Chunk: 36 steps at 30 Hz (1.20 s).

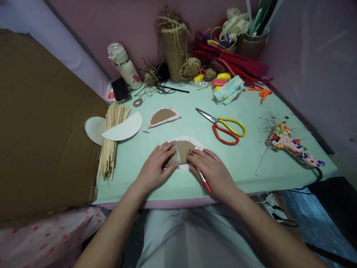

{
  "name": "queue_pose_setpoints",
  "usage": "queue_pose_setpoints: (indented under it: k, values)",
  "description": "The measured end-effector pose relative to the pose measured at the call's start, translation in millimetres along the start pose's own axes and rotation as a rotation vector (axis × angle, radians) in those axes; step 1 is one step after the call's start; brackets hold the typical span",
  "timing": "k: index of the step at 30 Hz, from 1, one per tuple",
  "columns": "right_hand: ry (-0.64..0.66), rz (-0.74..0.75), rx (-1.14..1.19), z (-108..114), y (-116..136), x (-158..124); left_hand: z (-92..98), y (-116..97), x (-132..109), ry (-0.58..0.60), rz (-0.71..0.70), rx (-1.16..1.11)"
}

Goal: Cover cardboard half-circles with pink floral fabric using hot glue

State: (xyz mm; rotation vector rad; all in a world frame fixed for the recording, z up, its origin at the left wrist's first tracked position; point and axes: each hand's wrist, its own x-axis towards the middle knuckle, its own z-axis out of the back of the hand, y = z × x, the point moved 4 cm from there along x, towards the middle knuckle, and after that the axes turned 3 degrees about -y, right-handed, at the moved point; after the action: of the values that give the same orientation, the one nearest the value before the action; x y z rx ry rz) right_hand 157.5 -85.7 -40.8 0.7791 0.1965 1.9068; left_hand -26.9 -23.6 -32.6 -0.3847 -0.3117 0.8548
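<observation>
Dim, soft light; warped edges.

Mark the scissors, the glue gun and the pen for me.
scissors (pixel 213 119), head view, on the blades just ahead of the pivot.
glue gun (pixel 292 147), head view, middle of its flowered body.
pen (pixel 205 182), head view, red barrel near its rear end.

A half-round brown card piece (pixel 184 147), white-edged, is laid flat; a clear protractor (pixel 173 158) is pressed on it by the left hand (pixel 156 169); a red pen (pixel 205 183), tip on the card, is gripped by the right hand (pixel 213 172).
</observation>
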Motion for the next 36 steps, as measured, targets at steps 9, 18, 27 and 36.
queue_pose_setpoints:
  k: [9, 18, 27, 36]
  values:
    - [0.002, -0.004, 0.001, -0.9, -0.4, -0.9, 0.2, 0.4, 0.0, -0.001, -0.003, 0.0]
    - [-0.002, 0.004, 0.005, 0.3, -0.5, -0.2, -0.1, 0.7, -0.3, 0.001, -0.001, 0.004]
    - [-0.01, 0.002, -0.005, -0.6, -0.7, -1.1, 0.2, -0.9, 0.0, 0.001, 0.009, 0.005]
    - [-0.004, 0.003, 0.005, -1.2, -0.8, 0.7, -0.1, -0.9, 0.3, 0.004, 0.011, -0.001]
